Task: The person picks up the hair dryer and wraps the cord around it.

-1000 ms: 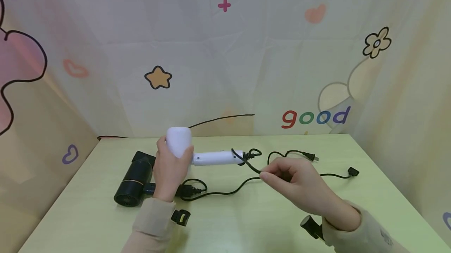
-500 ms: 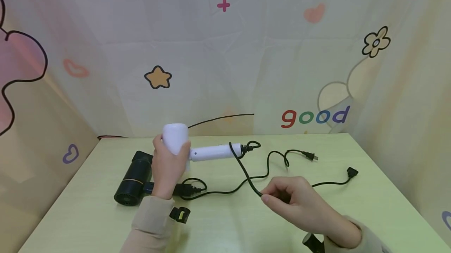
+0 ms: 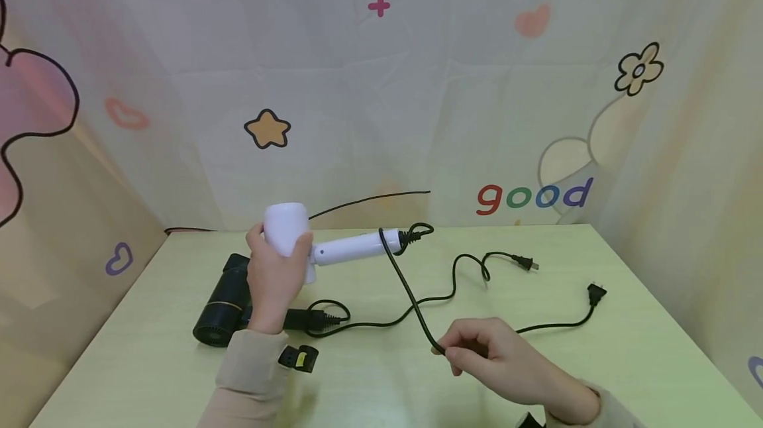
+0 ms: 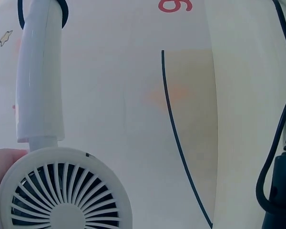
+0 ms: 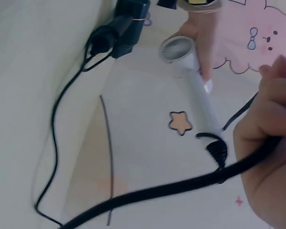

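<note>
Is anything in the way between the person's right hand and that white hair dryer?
Nothing visible blocks it. The black cord in the right hand spans the gap to the white hair dryer; beneath it, another cord lies on the table.

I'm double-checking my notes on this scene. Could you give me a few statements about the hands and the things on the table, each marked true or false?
1. The left hand grips a white plastic hair dryer, and the right hand pinches its thin black cord. True.
2. The pinched cord nowhere crosses the white dryer's handle. False: it crosses the handle near its corded end.
3. A black cylindrical hair dryer lies on the pale green tabletop. True.
4. Both plugs lie to the left of the black dryer. False: the farther black two-prong plug and the nearer black two-prong plug both lie to its right.
5. The two plugs lie apart. True.
</note>
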### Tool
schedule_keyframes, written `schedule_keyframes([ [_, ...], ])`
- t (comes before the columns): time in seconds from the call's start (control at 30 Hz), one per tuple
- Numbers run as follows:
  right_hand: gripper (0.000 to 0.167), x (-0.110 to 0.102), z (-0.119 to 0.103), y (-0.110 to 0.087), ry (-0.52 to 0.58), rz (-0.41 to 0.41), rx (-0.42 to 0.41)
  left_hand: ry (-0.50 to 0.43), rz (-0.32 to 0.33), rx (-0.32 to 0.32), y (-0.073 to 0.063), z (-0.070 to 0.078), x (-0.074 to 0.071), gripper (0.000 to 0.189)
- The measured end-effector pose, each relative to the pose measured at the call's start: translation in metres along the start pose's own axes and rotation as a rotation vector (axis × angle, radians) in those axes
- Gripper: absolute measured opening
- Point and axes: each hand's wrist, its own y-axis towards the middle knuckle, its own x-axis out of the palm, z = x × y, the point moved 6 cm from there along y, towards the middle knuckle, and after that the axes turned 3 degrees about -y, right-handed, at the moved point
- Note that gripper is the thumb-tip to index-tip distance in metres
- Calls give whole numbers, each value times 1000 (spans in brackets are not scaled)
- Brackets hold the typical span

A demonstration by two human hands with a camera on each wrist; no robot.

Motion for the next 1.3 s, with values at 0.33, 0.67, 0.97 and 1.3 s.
schedule_keyframes([
  [0.33, 21, 3, 40, 0, 63, -103, 84, -3, -2, -26, 1, -2, -5, 81],
  [0.67, 24, 1, 78, 11, 1, -85, 268, 5, -28, -63, -1, 2, -7, 82],
  [0.97, 22, 2, 97, 28, -41, -80, 318, -8, -121, -115, -2, -2, -3, 83],
  [1.3, 30, -5, 115, 40, -99, -41, 404, -49, -206, -140, -8, 1, 0, 84],
])
